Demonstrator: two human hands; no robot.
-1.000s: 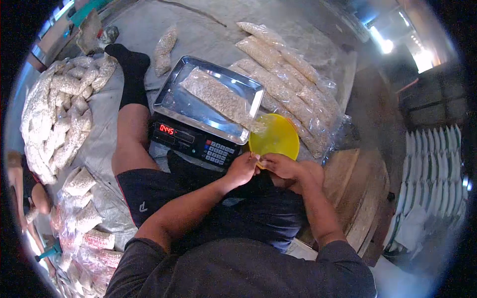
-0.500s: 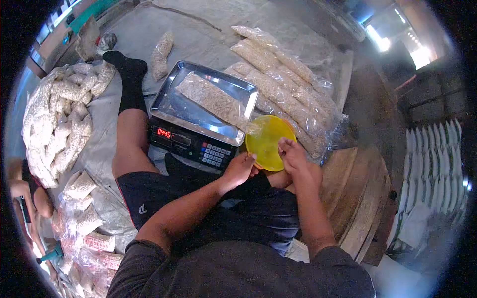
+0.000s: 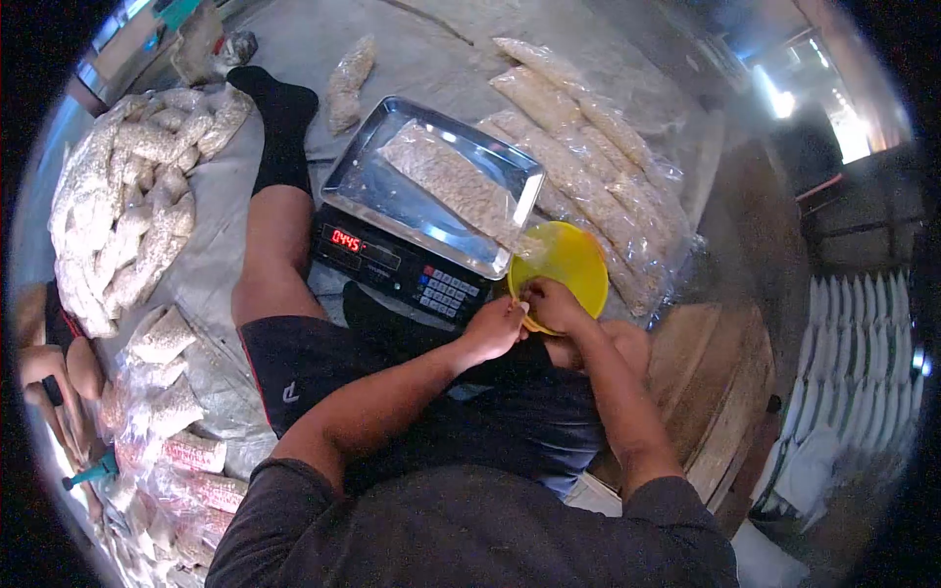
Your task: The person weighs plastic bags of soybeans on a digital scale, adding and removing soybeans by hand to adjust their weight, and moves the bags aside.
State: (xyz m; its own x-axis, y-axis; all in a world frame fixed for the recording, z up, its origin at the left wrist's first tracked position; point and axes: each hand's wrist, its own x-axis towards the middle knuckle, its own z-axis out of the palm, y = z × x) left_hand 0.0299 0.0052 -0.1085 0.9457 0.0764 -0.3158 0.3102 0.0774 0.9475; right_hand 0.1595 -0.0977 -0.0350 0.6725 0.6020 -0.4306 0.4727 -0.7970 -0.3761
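My right hand (image 3: 556, 306) is now back beside my left hand (image 3: 493, 331), where half a second ago it is apart, over the yellow bowl (image 3: 590, 263). Its fingers now dip inward at the bowl's near edge; I cannot tell whether they pinch anything, as the back of the hand hides their tips. My left fingers curl in close at that same edge, and whether they grip the rim or some small thing I cannot see. To my mind, this means both hands are working together at the bowl again, with neither on the filled bag (image 3: 446, 181). That bag lies slantwise in the metal tray (image 3: 417, 221) on the scale (image 3: 392, 278), its clear, loose end reaching toward the bowl. The red display (image 3: 345, 240) reads the same as before, so I judge the bag's load unchanged.
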